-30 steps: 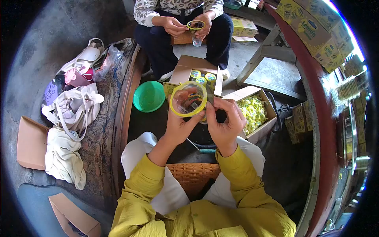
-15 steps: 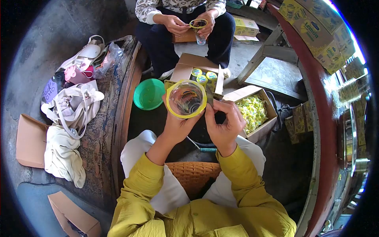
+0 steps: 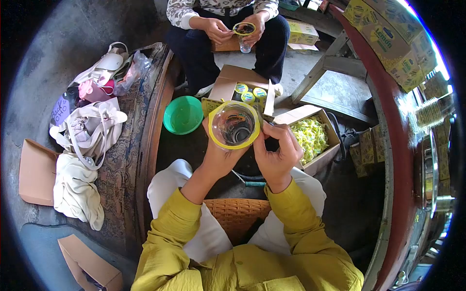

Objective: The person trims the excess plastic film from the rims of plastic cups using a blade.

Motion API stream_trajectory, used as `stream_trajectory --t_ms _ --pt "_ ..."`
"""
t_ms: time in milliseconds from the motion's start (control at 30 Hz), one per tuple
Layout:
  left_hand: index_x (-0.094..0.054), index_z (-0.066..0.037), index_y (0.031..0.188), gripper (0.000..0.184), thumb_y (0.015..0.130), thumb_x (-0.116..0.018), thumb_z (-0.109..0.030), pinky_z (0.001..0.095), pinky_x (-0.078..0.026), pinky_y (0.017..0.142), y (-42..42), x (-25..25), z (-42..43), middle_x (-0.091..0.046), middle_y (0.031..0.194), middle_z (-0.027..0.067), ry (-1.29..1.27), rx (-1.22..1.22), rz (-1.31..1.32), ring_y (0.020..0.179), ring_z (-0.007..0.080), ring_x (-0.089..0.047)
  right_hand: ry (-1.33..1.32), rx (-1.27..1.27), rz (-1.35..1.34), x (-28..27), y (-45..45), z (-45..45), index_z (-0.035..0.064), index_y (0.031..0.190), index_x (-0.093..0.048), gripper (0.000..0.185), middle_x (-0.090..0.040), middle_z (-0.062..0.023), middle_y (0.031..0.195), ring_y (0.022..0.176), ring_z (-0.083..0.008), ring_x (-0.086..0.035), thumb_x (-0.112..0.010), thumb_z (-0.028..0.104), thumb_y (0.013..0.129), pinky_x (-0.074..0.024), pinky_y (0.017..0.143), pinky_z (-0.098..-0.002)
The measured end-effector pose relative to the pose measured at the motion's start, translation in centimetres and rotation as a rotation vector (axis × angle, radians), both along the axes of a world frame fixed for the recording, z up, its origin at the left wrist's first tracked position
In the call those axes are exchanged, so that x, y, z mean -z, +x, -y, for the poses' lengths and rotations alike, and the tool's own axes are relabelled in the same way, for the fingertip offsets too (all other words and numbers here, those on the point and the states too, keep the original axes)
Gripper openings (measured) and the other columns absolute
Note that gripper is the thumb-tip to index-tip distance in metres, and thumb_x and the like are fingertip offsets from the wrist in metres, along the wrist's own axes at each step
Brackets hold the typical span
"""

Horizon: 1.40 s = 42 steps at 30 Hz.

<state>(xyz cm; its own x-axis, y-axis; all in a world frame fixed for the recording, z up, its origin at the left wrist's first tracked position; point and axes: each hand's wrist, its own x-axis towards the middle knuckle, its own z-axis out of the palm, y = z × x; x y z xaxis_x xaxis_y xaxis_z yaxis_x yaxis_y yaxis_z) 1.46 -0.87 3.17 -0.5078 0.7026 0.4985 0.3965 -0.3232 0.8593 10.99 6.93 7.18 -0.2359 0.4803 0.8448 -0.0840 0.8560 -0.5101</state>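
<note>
A clear plastic cup (image 3: 234, 125) with a yellow rim is held up in front of me, its mouth facing the camera. My left hand (image 3: 221, 156) is wrapped round its lower left side. At the rim's right edge, my right hand (image 3: 277, 150) pinches something thin and dark that is too small to make out. Beyond the cup, an open carton (image 3: 228, 83) holds several cups with yellow lids. To the right, a box (image 3: 335, 151) is full of crumpled yellow-green strips (image 3: 310, 138).
A co-worker (image 3: 223, 36) sits opposite, holding another yellow-rimmed cup (image 3: 244, 29). A green basin (image 3: 183, 115) lies left of the carton. Bags (image 3: 92, 126) rest on a patterned bench (image 3: 121, 194) at left. A wooden frame (image 3: 320, 68) and red edge (image 3: 383, 97) stand at right.
The cup in my left hand has tilted and turned slightly, showing more of its inside, and has shifted a little to the right. My right hand has stayed at its rim.
</note>
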Motion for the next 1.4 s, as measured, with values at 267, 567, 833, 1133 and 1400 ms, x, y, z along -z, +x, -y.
stream_trajectory --t_ms 267,567,833,1133,1400 --pt "-0.025 -0.001 0.119 0.066 0.069 -0.068 -0.009 0.0334 -0.039 0.087 0.0 -0.6 0.2 -0.042 0.112 0.0131 -0.021 0.062 -0.066 0.103 0.0218 -0.048 -0.055 -0.064 0.043 -0.7 0.6 -0.7 -0.0008 0.077 -0.06 0.017 -0.056 -0.0097 0.062 0.052 -0.0176 -0.054 -0.064 -0.009 0.063 -0.0431 0.048 -0.0245" --pt "-0.028 -0.004 0.117 0.066 0.065 -0.069 -0.008 0.0316 -0.039 0.088 -0.6 -1.0 0.9 -0.041 0.11 0.0108 -0.052 0.095 -0.145 0.105 0.0213 -0.046 -0.034 -0.14 0.109 -1.2 1.2 -1.4 0.0 0.078 -0.06 0.017 -0.056 -0.0092 0.063 0.053 -0.0172 -0.056 -0.064 -0.009 0.064 -0.0436 0.049 -0.0243" --pt "-0.031 -0.005 0.117 0.068 0.062 -0.071 -0.004 0.0322 -0.039 0.089 -0.7 -0.5 0.8 -0.039 0.113 0.0095 -0.003 0.308 0.055 0.103 0.0203 -0.046 -0.064 -0.148 0.17 -1.1 1.2 -1.5 -0.0008 0.078 -0.06 0.016 -0.058 -0.0094 0.066 0.056 -0.0179 -0.058 -0.064 -0.008 0.064 -0.0455 0.051 -0.0249" --pt "-0.029 -0.004 0.123 0.064 0.069 -0.064 -0.003 0.0322 -0.035 0.093 -0.5 -0.4 0.7 -0.036 0.116 0.0079 0.081 0.363 0.405 0.109 0.0182 -0.041 -0.248 -0.157 0.082 -0.3 0.9 -1.2 -0.0014 0.075 -0.058 0.013 -0.058 -0.0092 0.067 0.056 -0.0142 -0.058 -0.065 -0.007 0.065 -0.0454 0.053 -0.0228" --pt "-0.026 -0.004 0.127 0.063 0.073 -0.059 -0.002 0.0324 -0.033 0.094 -0.7 -0.2 0.5 -0.038 0.119 0.0085 0.112 0.346 0.545 0.111 0.0175 -0.039 -0.074 -0.076 0.077 -1.2 1.0 -0.4 -0.0004 0.076 -0.059 0.015 -0.057 -0.0089 0.064 0.055 -0.0172 -0.057 -0.065 -0.007 0.064 -0.0444 0.05 -0.0243"
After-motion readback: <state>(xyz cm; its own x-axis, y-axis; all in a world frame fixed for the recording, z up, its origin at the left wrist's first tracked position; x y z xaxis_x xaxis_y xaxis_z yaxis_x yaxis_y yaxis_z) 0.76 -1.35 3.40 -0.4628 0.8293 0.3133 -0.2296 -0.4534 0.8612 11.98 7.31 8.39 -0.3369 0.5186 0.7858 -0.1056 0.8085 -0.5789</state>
